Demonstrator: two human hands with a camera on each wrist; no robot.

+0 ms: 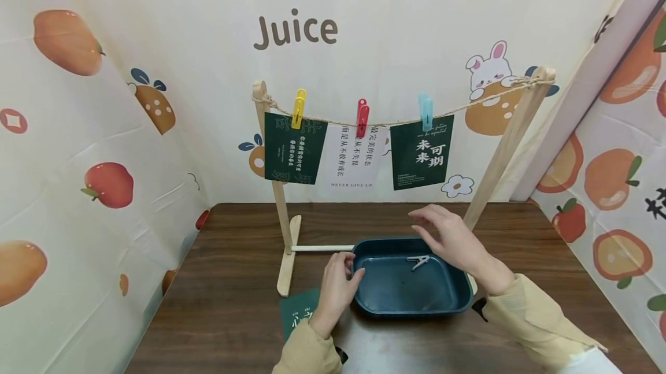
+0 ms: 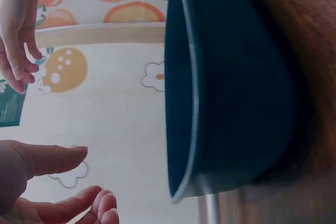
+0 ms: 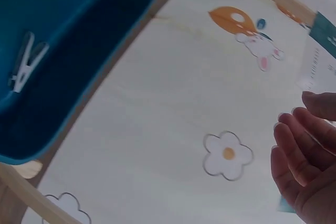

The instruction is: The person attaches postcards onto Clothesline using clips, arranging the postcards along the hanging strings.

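Observation:
Both hands hold nothing. My left hand (image 1: 337, 287) is near the left side of a dark blue basin (image 1: 411, 306), its fingers relaxed and apart from the thumb. Above the basin's right back part is my right hand (image 1: 454, 240), fingers loosely bent with a gap to the thumb. A whitish clothespin (image 1: 418, 261) lies inside the basin; it shows in the right wrist view too. Partly hidden beneath the left forearm, a green card (image 1: 292, 311) rests on the table. Three cards hang from a twine line: a green card (image 1: 293, 151), a white card (image 1: 347, 166) and another green card (image 1: 422, 160).
Yellow (image 1: 298, 109), red (image 1: 362, 118) and light blue clothespins (image 1: 425, 113) grip the hung cards on the twine (image 1: 489, 98). A wooden stand (image 1: 282, 212) carries the line behind the basin, its right post (image 1: 510, 143) leaning. A fruit-print curtain (image 1: 171, 44) surrounds the brown table (image 1: 218, 299).

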